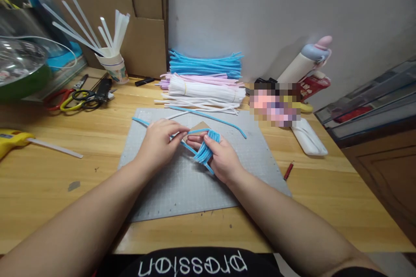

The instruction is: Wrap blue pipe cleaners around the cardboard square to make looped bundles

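While the blue coil (205, 148) is held near the frame's centre between the right hand's (227, 160) thumb and fingers, clamped on its upper part, its lower end is left jutting below them. A blue strand (199, 131) running leftward from its top is pinched by the left hand's (165, 138) closed thumb and fingertips. Both hands are held above the grey mat (162, 190).
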The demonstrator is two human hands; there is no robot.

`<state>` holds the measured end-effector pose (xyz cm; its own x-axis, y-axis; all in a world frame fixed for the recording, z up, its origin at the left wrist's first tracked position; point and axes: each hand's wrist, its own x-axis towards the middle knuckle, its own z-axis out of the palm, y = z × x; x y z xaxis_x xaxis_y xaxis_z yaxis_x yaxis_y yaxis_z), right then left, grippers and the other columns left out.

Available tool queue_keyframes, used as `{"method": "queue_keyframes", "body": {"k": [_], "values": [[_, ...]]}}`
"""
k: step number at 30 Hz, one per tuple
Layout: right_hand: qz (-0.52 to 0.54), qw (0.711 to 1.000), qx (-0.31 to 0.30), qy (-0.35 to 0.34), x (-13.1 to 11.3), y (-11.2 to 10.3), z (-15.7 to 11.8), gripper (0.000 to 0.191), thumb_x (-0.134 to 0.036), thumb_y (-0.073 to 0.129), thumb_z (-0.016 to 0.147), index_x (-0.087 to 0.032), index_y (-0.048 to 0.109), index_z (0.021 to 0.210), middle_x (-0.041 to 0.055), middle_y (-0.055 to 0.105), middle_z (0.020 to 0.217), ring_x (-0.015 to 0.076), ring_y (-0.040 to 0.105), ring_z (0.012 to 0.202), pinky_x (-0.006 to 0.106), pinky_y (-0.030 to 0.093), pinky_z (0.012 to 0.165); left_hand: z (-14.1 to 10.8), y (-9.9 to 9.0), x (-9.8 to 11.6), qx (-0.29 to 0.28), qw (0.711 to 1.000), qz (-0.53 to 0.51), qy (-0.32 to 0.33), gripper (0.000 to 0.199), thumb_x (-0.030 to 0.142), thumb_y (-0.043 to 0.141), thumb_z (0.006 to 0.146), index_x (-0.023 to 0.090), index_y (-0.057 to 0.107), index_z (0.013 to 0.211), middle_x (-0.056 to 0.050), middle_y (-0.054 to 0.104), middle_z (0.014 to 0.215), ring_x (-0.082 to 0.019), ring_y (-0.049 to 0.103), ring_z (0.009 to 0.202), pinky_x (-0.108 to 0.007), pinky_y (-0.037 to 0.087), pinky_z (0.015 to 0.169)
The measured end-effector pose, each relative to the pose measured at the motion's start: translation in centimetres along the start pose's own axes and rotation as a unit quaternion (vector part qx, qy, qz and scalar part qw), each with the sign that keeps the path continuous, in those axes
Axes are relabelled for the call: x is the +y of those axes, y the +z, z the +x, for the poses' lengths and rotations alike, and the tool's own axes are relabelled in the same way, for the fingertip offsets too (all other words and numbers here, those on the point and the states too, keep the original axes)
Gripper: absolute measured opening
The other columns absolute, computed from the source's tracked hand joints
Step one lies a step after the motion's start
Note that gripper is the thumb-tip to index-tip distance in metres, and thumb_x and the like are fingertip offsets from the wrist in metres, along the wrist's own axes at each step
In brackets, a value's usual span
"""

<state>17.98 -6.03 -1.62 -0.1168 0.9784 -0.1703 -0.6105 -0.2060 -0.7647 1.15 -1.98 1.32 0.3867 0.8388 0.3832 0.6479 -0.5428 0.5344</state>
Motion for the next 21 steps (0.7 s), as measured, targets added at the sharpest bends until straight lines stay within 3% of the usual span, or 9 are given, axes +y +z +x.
{"method": "queue_keyframes", "body": {"k": [4, 8, 13, 15, 16, 18, 19, 21], "values": [[0.002, 0.999, 0.033, -0.027, 0.5, -0.2, 0.2, 0.026, -0.03, 0.073, 0.074, -0.019, 0.057, 0.092, 0.0042, 0.074, 0.084, 0.0202, 0.072, 0.085, 0.038, 0.053, 0.09, -0.4, 1.0, 0.2, 0.013, 0.999, -0.038, -0.012, 0.015, 0.023, 0.061, 0.083, 0.018, 0.073, 0.091, -0.006, 0.074, 0.085, -0.021, 0.065, 0.082, -0.033, 0.046, 0.076], [0.037, 0.998, 0.057, -0.004, 0.4, -0.1, 0.1, 0.033, -0.025, 0.072, 0.074, -0.021, 0.057, 0.103, 0.0018, 0.075, 0.085, 0.0182, 0.072, 0.082, 0.035, 0.055, 0.085, -0.7, 1.9, 0.3, -0.006, 0.999, -0.043, 0.014, 0.012, 0.02, 0.063, 0.082, 0.02, 0.073, 0.089, -0.004, 0.074, 0.083, -0.02, 0.064, 0.079, -0.033, 0.044, 0.074], [0.07, 0.996, 0.044, 0.031, 0.1, 0.0, 0.3, 0.014, -0.022, 0.067, 0.078, -0.017, 0.062, 0.09, 0.002, 0.074, 0.08, 0.0163, 0.071, 0.077, 0.031, 0.056, 0.082, -0.7, 2.2, 0.6, -0.02, 0.997, -0.065, 0.044, 0.01, 0.02, 0.063, 0.082, 0.022, 0.071, 0.086, -0.003, 0.073, 0.088, -0.02, 0.062, 0.083, -0.035, 0.042, 0.08], [0.082, 0.995, 0.048, 0.035, 0.1, -0.1, 0.4, 0.009, -0.02, 0.065, 0.08, -0.017, 0.06, 0.086, 0.0035, 0.074, 0.08, 0.0177, 0.072, 0.08, 0.034, 0.055, 0.084, -0.8, 2.1, 0.9, 0.016, 0.995, -0.096, 0.009, 0.008, 0.02, 0.062, 0.082, 0.022, 0.069, 0.086, -0.003, 0.07, 0.087, -0.018, 0.06, 0.084, -0.033, 0.042, 0.08], [0.09, 0.994, 0.05, 0.036, 0.0, -0.1, 0.5, 0.008, -0.019, 0.064, 0.08, -0.017, 0.059, 0.086, 0.005, 0.075, 0.082, 0.019, 0.072, 0.084, 0.036, 0.054, 0.087, -0.8, 2.1, 1.1, 0.055, 0.99, -0.127, -0.039, 0.006, 0.021, 0.063, 0.081, 0.022, 0.066, 0.086, -0.002, 0.067, 0.083, -0.017, 0.059, 0.079, -0.031, 0.043, 0.076], [0.105, 0.992, 0.053, 0.037, -0.1, -0.1, 0.5, 0.005, -0.017, 0.061, 0.082, -0.017, 0.057, 0.085, 0.0082, 0.075, 0.09, 0.0209, 0.071, 0.092, 0.039, 0.052, 0.092, -0.8, 2.0, 1.6, 0.132, 0.94, -0.255, -0.185, 0.011, 0.024, 0.066, 0.078, 0.02, 0.058, 0.085, 0.002, 0.056, 0.07, -0.012, 0.053, 0.062, -0.024, 0.042, 0.059], [0.111, 0.992, 0.054, 0.038, -0.2, -0.1, 0.5, 0.003, -0.016, 0.059, 0.084, -0.017, 0.057, 0.085, 0.0091, 0.075, 0.092, 0.0208, 0.07, 0.095, 0.04, 0.051, 0.094, -0.8, 2.0, 1.8, 0.139, 0.891, -0.345, -0.261, 0.016, 0.026, 0.067, 0.076, 0.02, 0.054, 0.082, 0.005, 0.05, 0.064, -0.01, 0.047, 0.053, -0.021, 0.037, 0.049], [0.119, 0.991, 0.048, 0.044, -0.3, 0.0, 0.5, 0.003, -0.015, 0.055, 0.086, -0.017, 0.056, 0.084, 0.0093, 0.075, 0.094, 0.0199, 0.07, 0.096, 0.04, 0.049, 0.096, -0.7, 2.1, 2.2, 0.076, 0.769, -0.516, -0.37, 0.022, 0.028, 0.069, 0.074, 0.018, 0.05, 0.076, 0.007, 0.043, 0.059, -0.006, 0.038, 0.044, -0.016, 0.024, 0.037]]}}
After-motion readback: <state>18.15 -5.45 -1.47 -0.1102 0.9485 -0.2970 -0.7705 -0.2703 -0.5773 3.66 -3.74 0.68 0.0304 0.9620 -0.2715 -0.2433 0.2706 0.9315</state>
